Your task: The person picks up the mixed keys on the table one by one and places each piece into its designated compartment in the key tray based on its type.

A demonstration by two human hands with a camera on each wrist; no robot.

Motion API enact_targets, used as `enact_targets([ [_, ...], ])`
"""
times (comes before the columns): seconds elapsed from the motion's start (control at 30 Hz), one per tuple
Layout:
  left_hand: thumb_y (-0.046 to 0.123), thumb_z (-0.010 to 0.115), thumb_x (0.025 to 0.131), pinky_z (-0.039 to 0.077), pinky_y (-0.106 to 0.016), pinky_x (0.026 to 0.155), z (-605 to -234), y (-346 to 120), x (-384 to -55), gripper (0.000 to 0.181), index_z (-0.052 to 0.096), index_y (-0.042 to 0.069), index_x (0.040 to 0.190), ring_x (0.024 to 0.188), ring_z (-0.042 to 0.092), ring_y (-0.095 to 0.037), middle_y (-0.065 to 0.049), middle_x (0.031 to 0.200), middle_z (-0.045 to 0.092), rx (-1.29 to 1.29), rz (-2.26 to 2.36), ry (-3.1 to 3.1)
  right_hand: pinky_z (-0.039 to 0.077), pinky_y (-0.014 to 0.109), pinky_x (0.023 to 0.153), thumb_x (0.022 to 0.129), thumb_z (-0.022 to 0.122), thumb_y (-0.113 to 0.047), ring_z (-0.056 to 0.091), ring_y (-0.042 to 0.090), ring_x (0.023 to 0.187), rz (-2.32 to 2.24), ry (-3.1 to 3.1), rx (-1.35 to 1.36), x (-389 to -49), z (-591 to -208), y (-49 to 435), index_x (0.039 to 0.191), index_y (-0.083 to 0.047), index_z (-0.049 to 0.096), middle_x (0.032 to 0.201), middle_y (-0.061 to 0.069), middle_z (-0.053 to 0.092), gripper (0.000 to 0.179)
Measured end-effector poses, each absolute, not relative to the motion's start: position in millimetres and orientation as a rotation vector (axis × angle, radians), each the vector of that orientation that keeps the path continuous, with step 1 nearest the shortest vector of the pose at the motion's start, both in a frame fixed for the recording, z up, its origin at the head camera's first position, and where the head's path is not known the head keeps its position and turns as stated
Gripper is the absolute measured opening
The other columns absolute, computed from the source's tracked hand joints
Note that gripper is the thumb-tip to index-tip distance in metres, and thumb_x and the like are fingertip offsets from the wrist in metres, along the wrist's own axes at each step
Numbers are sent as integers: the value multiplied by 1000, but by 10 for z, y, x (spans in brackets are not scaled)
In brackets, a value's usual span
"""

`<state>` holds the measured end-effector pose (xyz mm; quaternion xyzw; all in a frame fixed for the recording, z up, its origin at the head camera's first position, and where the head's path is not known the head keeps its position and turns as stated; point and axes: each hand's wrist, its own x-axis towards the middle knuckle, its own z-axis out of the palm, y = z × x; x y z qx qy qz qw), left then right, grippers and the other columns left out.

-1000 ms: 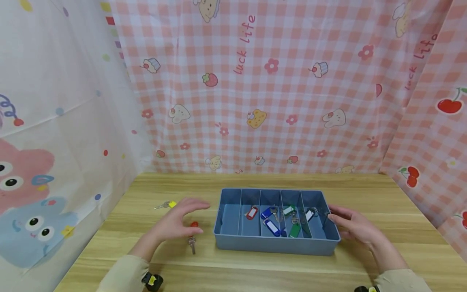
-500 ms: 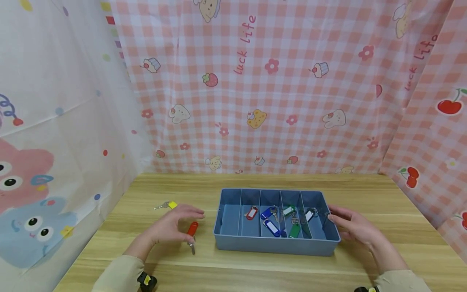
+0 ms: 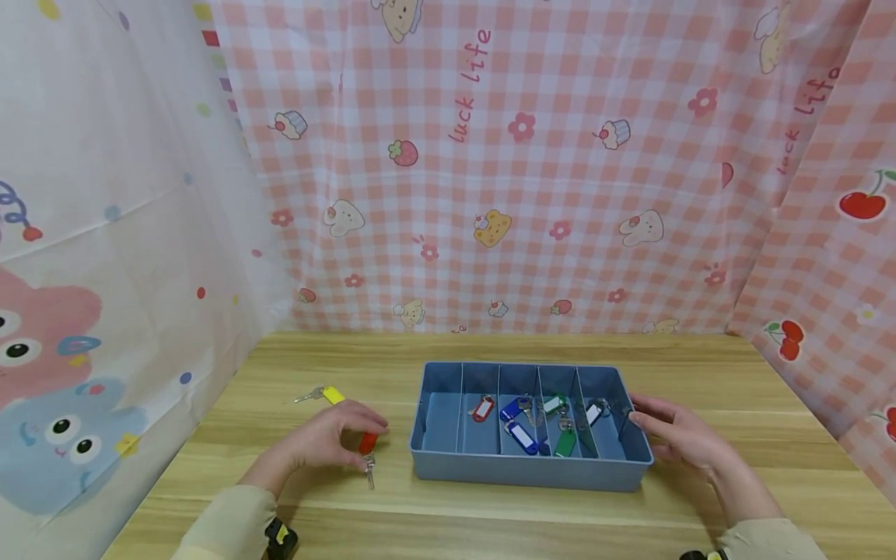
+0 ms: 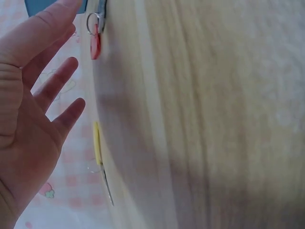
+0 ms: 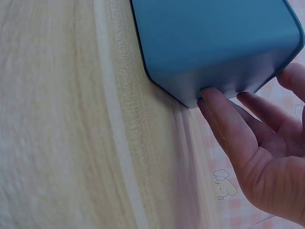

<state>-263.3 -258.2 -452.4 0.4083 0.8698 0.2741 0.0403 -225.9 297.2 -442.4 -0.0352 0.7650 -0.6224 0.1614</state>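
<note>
My left hand (image 3: 329,439) is arched over a red key tag (image 3: 368,443) with a key (image 3: 371,472) on its ring, lying on the table left of the box. In the left wrist view its fingers are spread and loosely bent, with the red tag just beyond them. A yellow key tag (image 3: 333,395) with a key lies behind this hand. My right hand (image 3: 675,432) touches the right end of the blue-grey divided box (image 3: 532,472), fingertips against its outer wall. Inside sit a red tag (image 3: 483,408), blue tags (image 3: 521,437), green tags (image 3: 565,442) and a dark-edged tag (image 3: 595,412).
Thin clear dividers (image 3: 499,408) split the box into several compartments. The wooden table (image 3: 490,521) ends at a pink checked cloth (image 3: 518,272) behind, with another printed cloth (image 3: 140,233) hanging at the left.
My left hand has moved slightly down and left, its fingers closing in around the red tag. The right hand and the box have stayed in place.
</note>
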Motion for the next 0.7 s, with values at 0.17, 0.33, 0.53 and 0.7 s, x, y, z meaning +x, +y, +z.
enact_targets([
  [0.17, 22, 87, 75, 45, -43, 97, -4556, -2581, -2641, 42, 75, 12, 113, 112, 56, -20, 1, 119, 68, 1257, 811, 2661, 54, 40, 88, 103, 55, -20, 57, 20, 115, -1784, 2188, -110, -2258, -4423, 2969, 150, 14, 18, 151, 39, 23, 68],
  [0.33, 15, 88, 73, 47, -40, 94, -4579, -2579, -2650, 36, 77, 13, 108, 108, 57, -17, 4, 113, 70, 1303, 793, 2680, 54, 39, 88, 103, 55, -20, 57, 18, 114, -1789, 2186, -110, -2258, -4424, 2966, 150, 14, 19, 151, 38, 25, 68],
  [0.53, 11, 86, 75, 47, -38, 92, -4583, -2581, -2660, 30, 78, 13, 104, 104, 58, -18, 3, 108, 70, 1354, 776, 2695, 54, 41, 89, 104, 54, -20, 55, 24, 118, -1775, 2199, -121, -2253, -4422, 2963, 149, 15, 18, 150, 39, 23, 68],
  [0.7, 8, 84, 77, 47, -38, 94, -4583, -2584, -2668, 27, 78, 12, 103, 105, 58, -18, 2, 108, 70, 1306, 777, 2688, 54, 41, 89, 104, 54, -20, 55, 24, 118, -1768, 2202, -112, -2259, -4423, 2966, 150, 15, 18, 150, 39, 23, 68],
])
